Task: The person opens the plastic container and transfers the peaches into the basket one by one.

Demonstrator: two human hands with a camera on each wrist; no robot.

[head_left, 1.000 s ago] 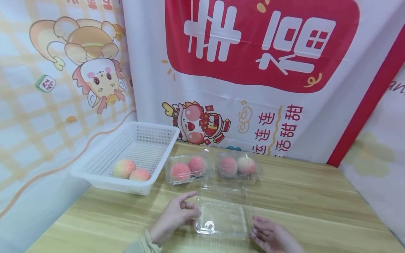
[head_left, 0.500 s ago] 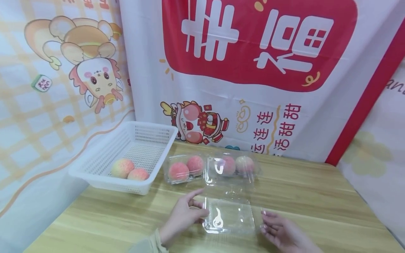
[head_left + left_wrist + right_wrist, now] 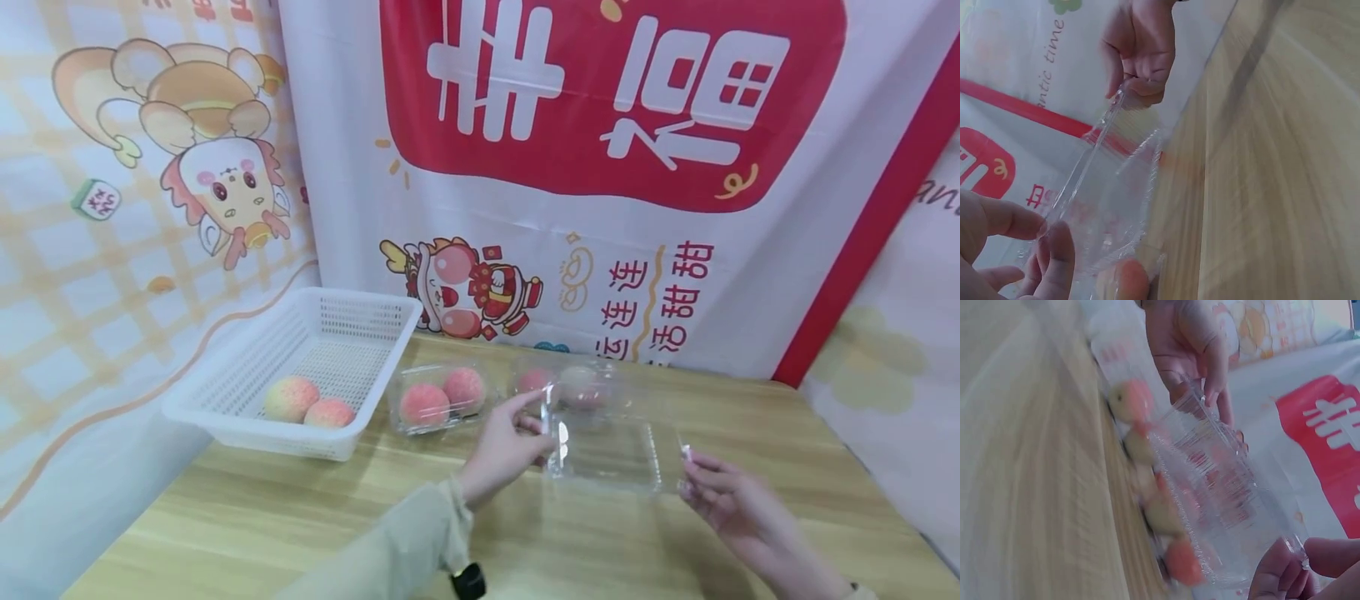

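A clear plastic clamshell box (image 3: 607, 454), unfolded, is held up off the table between both hands. My left hand (image 3: 506, 446) pinches its left edge between thumb and fingers. On the opposite edge my right hand (image 3: 731, 500) pinches with thumb and fingertips. The left wrist view shows the clamshell box (image 3: 1110, 181) stretched between the two hands, tilted. Behind it stands a clear box with two peaches (image 3: 581, 387), partly seen through the held plastic. Left of that sits another clear box with two pink peaches (image 3: 442, 402).
A white perforated basket (image 3: 225, 417) stands at the left, with two peaches (image 3: 292, 398) in its near end. Wooden tabletop (image 3: 375, 508) lies in front of the boxes. A printed cloth (image 3: 480, 208) hangs behind the table, and another covers the left side.
Both hands have moved right and away from the body, lifting the clamshell box off the table. The right hand, earlier beside the box, now pinches its edge. Basket and filled boxes stay put.
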